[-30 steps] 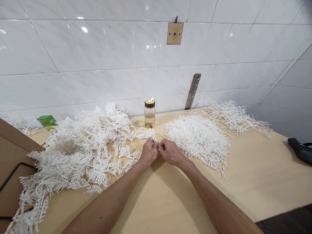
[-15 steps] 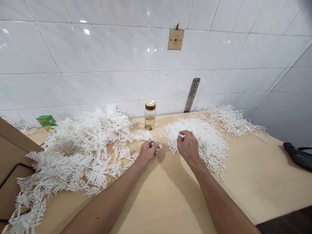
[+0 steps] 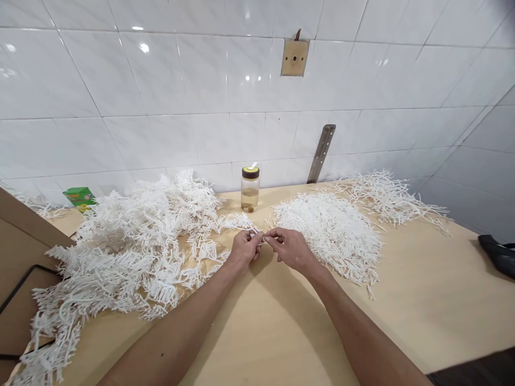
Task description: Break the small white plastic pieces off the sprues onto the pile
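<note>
My left hand (image 3: pixel 244 250) and my right hand (image 3: pixel 290 247) meet at the middle of the light wooden table (image 3: pixel 281 332), fingers pinched together on a small white plastic strip (image 3: pixel 262 237). To the left lies a big tangled heap of white comb-like plastic strips (image 3: pixel 132 241). Just right of my right hand is a flat pile of short loose white pieces (image 3: pixel 328 228). Another spread of thin white strips (image 3: pixel 388 197) lies at the back right.
A small jar with a dark lid (image 3: pixel 250 188) stands by the tiled wall. A green box (image 3: pixel 79 196) sits at the back left, a brown cardboard panel (image 3: pixel 20 257) at the left edge, and a black object (image 3: pixel 499 252) at the far right.
Half a second ago my right hand was over the loose pile with a white piece in its fingers; it has come back left to meet my left hand. My left hand stayed in place.
</note>
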Tool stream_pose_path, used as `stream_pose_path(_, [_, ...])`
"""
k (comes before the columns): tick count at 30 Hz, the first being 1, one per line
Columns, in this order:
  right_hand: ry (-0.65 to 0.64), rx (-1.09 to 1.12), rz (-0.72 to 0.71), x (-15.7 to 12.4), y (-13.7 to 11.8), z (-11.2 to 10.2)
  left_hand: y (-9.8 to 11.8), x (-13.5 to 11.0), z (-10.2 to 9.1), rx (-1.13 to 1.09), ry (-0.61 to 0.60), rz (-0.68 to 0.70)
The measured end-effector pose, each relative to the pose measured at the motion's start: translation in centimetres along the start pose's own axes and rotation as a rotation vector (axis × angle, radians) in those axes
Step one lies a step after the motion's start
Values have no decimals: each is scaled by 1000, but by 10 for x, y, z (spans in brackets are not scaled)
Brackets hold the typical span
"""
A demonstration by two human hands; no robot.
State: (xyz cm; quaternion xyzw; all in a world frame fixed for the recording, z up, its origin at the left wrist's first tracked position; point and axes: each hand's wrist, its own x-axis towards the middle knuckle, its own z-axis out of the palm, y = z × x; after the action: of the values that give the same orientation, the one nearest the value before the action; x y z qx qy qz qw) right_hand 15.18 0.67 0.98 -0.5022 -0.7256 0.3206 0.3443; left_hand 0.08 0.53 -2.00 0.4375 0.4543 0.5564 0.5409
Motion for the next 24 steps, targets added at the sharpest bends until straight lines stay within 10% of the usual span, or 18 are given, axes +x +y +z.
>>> stream_pose_path(14, [49, -295, -124, -1, 1, 9, 8, -5, 1, 137, 22, -19])
stream_pose_path(24, [95, -197, 152, 4, -4, 29, 0, -7, 9, 336, 308, 266])
